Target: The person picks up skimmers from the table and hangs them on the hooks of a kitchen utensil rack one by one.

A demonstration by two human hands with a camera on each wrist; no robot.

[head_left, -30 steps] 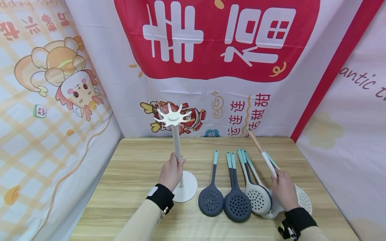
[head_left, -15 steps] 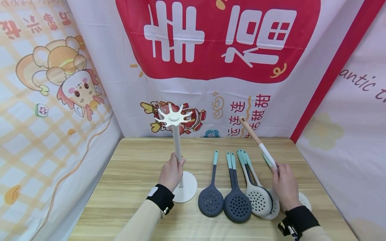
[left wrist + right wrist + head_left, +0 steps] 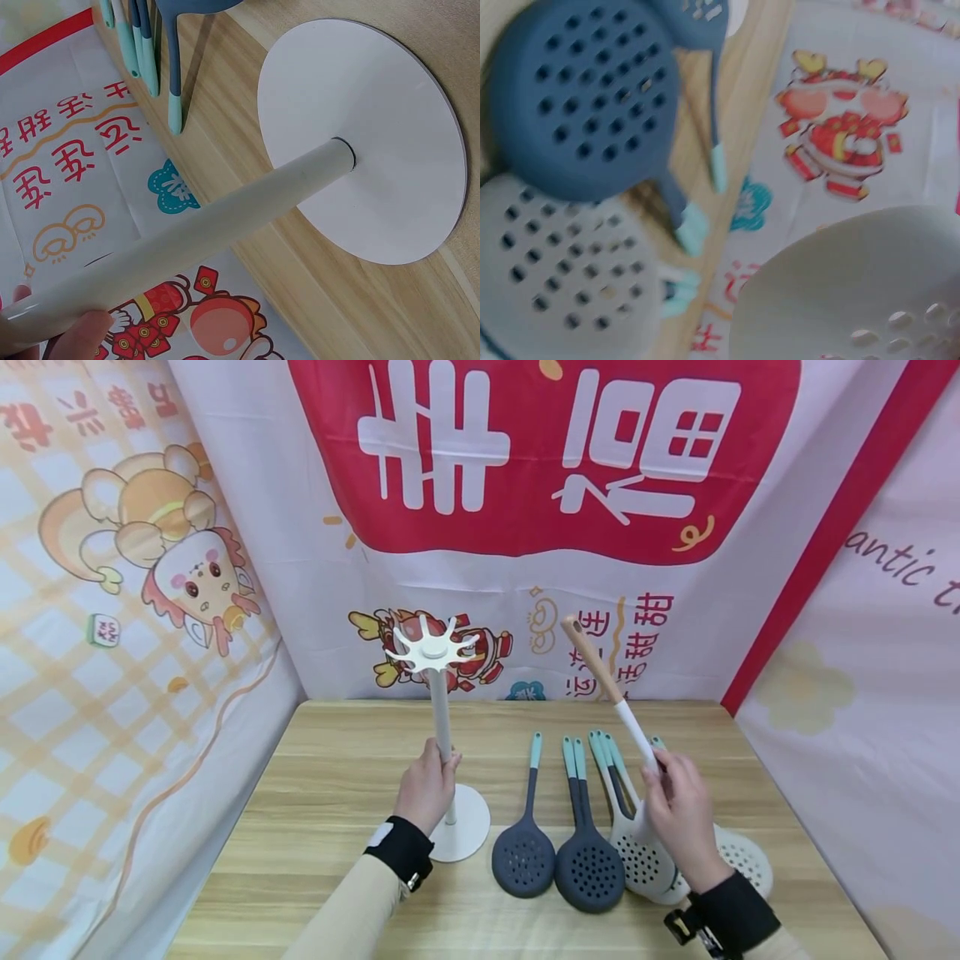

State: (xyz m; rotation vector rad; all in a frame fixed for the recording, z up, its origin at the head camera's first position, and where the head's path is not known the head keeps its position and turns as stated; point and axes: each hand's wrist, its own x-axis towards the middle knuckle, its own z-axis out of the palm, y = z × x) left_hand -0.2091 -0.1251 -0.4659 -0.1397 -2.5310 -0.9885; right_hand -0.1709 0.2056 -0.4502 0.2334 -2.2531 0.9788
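Note:
My left hand grips the pole of a white utensil stand, which stands upright on its round base and has a ring of prongs on top. With my right hand I hold a white skimmer by its shaft, its wooden handle end pointing up and left. The head view hides most of its perforated head, which fills the lower right of the right wrist view. This skimmer is above other skimmers lying on the table.
Left to right on the wooden table lie a dark slotted turner, dark skimmers and overlapping pale skimmers, with mint handle ends. Another pale perforated head lies at the far right. A printed cloth wall stands behind the table.
My right hand has moved left, carrying the skimmer; its wooden handle end has risen and shifted toward the stand. My left hand keeps its grip on the pole.

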